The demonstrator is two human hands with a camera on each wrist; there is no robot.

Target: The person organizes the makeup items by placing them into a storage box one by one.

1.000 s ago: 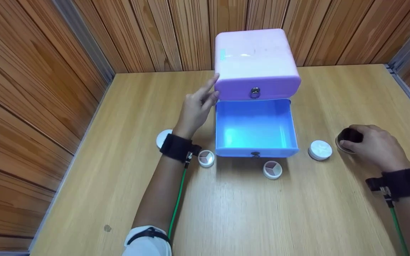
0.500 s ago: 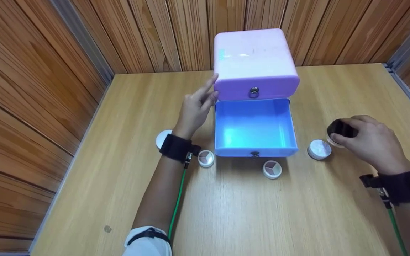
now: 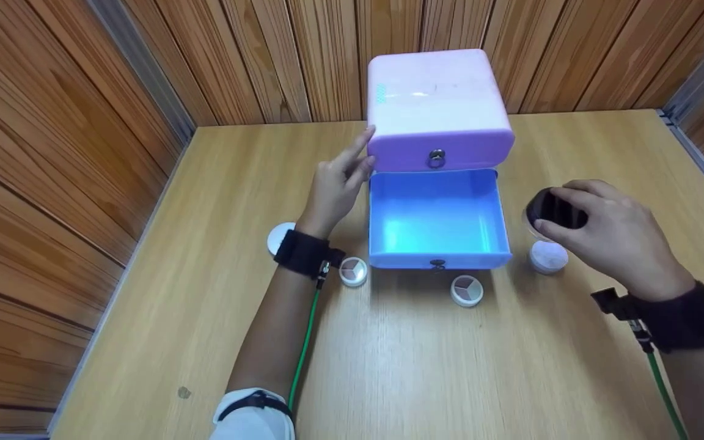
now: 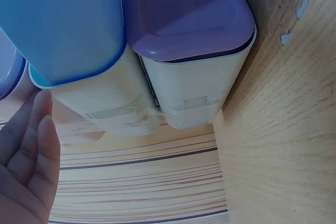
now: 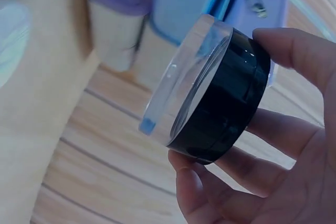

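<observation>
My right hand (image 3: 624,238) grips a round cosmetic jar (image 3: 544,211) with a black lid and a clear, thick base. In the right wrist view the jar (image 5: 226,98) is tilted, thumb and fingers around its black lid. It is held up, overlapping a white-topped round pot (image 3: 550,253) in the head view. My left hand (image 3: 337,189) touches the left side of a pink and purple drawer box (image 3: 440,101) with extended fingertips. Below the purple drawer, a blue drawer (image 3: 443,261) is pulled out, its inside bare.
In front of the drawer sit two small round pots, a left one (image 3: 353,272) and a right one (image 3: 467,291), each divided into three sections. A white disc (image 3: 280,237) is partly hidden behind the left wrist. Wooden panels (image 3: 303,61) wall the table's back.
My right hand has lifted the black-lidded jar off the table at the right and carried it leftward toward the blue drawer. The left hand stays at the box's side.
</observation>
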